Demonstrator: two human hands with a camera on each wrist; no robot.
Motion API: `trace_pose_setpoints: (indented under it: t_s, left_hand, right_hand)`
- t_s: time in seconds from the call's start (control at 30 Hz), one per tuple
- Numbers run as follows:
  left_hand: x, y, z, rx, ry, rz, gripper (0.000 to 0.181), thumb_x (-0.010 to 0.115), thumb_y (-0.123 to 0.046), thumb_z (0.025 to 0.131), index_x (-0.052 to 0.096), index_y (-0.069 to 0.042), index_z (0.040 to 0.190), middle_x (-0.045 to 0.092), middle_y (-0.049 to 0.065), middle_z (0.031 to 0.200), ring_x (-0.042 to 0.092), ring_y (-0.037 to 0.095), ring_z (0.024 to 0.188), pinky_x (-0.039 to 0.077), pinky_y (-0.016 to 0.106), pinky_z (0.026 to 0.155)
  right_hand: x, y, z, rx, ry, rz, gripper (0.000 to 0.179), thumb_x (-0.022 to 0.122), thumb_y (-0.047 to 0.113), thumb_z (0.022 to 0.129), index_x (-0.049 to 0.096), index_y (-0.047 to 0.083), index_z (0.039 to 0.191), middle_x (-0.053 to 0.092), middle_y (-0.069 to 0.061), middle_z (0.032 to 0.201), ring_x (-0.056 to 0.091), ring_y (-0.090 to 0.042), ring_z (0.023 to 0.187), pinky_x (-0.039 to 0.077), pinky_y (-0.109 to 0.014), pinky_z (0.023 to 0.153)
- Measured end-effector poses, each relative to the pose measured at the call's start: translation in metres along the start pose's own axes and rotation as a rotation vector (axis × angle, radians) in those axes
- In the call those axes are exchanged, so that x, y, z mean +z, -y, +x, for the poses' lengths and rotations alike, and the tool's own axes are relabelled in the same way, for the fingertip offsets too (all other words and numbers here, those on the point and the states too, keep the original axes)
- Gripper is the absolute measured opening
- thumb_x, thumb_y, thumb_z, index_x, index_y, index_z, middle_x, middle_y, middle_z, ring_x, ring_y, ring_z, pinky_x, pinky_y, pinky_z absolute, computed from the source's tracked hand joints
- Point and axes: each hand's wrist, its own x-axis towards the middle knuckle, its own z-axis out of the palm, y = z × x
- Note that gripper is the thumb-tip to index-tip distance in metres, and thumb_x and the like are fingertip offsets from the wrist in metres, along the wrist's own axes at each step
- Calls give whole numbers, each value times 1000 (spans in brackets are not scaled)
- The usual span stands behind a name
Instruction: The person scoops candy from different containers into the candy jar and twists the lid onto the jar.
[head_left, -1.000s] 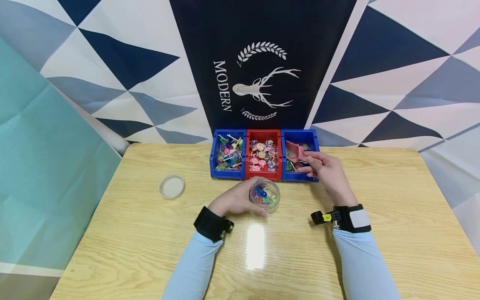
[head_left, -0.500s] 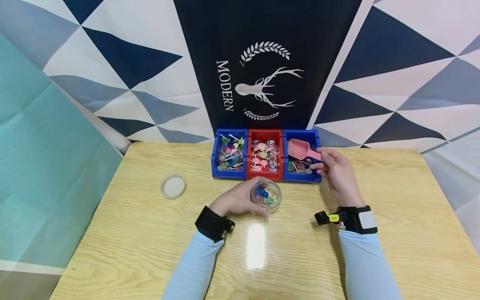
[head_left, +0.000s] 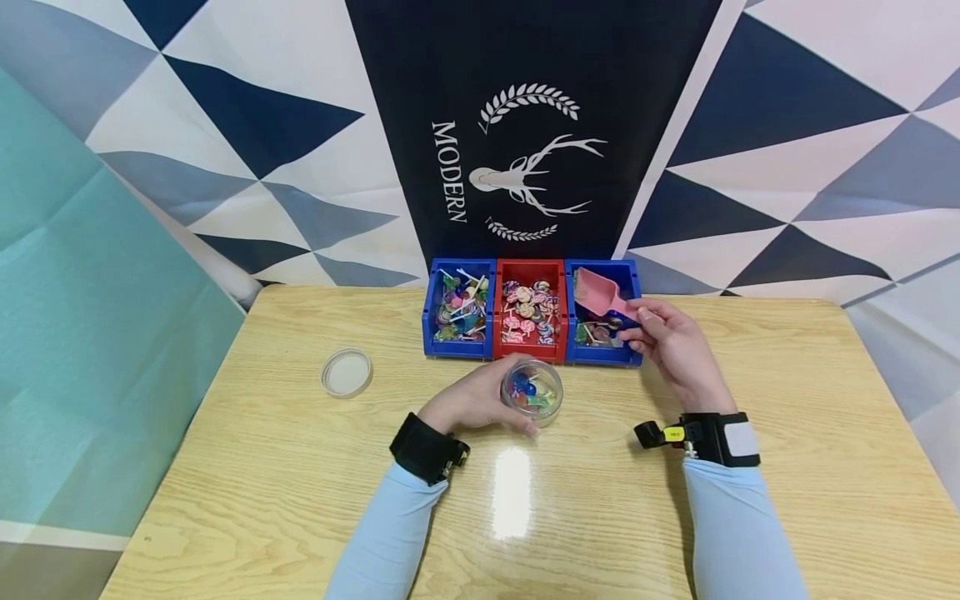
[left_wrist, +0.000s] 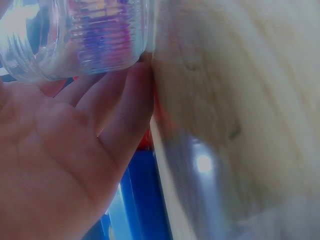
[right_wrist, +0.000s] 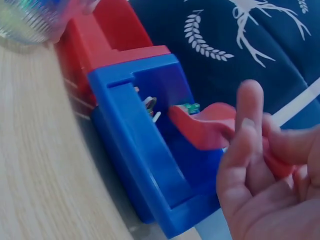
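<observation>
holding the clear, round, ribbed jar (left_wrist: 57,52) upright on the light wood-grain table (head_left: 262,500), the left hand (head_left: 476,398) is grasping it from nine o'clock; its fingers are wrapping the far side and its thumb is lying along the near side. small blue, green, yellow and red pieces (head_left: 525,389) are lying inside the jar.

taking the jar as clock centre in the head view, the right hand (head_left: 678,346) is sitting between two and three o'clock. its thumb and fingers are pinching the handle of the pink plastic scoop (head_left: 597,292). the scoop's bowl is pointing toward ten o'clock from that hand and is overlapping the far part of the right-hand blue plastic bin (head_left: 604,356). a small green piece (right_wrist: 191,108) is showing at the bowl's edge in the right wrist view; whether it is resting in the scoop or behind it cannot be told.

the right-hand blue bin is standing between one and two o'clock, the red plastic bin (head_left: 528,350) at twelve, and the left-hand blue plastic bin (head_left: 456,347) between ten and eleven, all side by side. lollipop-shaped pieces (head_left: 527,308) are filling the red bin. the round white-rimmed lid (head_left: 347,372) is lying at nine o'clock, well apart from the jar.
</observation>
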Motion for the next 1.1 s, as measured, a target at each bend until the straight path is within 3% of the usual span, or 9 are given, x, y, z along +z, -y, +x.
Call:
trace_pose_setpoints:
  t_s: [0.1,0.17,0.43,0.67,0.8,0.93,1.1]
  left_hand:
    - [0,0,0,-3,0,-1,88,92,-34,70,43,-27,143,54,-4,135,48,16,127,38,43,109]
    - [0,0,0,-3,-1,-1,88,92,-35,70,43,-28,144,54,-4,135,48,16,127,38,43,110]
    - [1,1,0,1,-1,2,88,92,-35,70,43,-28,143,54,-5,135,48,16,127,38,43,109]
    - [1,2,0,2,-1,-1,89,92,-35,70,43,-28,144,54,-5,136,48,15,127,38,43,110]
    - [0,2,1,5,1,3,90,92,-36,70,42,-29,144,54,-5,136,48,15,127,38,43,110]
    - [0,2,1,6,3,8,90,92,-37,70,42,-28,145,54,-5,136,48,15,128,38,43,110]
    - [-1,2,1,7,2,12,90,92,-36,70,42,-27,144,54,-5,136,48,15,128,38,42,109]
  right_hand:
    - [0,-1,1,-8,55,-47,25,50,17,105,54,3,125,58,-6,123,70,-11,83,54,-17,72]
    - [0,-2,1,-10,47,-38,25,50,17,105,55,3,125,60,-5,121,69,-10,81,54,-17,71]
    - [-7,2,-1,28,-18,249,25,50,12,104,54,-1,126,68,-5,87,69,-14,70,56,-21,65]
    - [-10,2,-2,40,-17,327,22,48,9,105,58,-1,122,64,-9,80,67,-16,68,56,-23,64]
    - [-11,3,-3,23,-44,242,21,50,11,104,58,0,120,63,-7,79,67,-15,67,55,-21,62]
    - [-12,4,-3,-11,-64,63,23,53,15,104,56,0,121,63,-4,82,67,-13,69,55,-20,65]
    - [-11,4,-1,-24,-32,-180,24,52,18,104,57,1,121,63,-5,90,65,-11,73,54,-19,71]
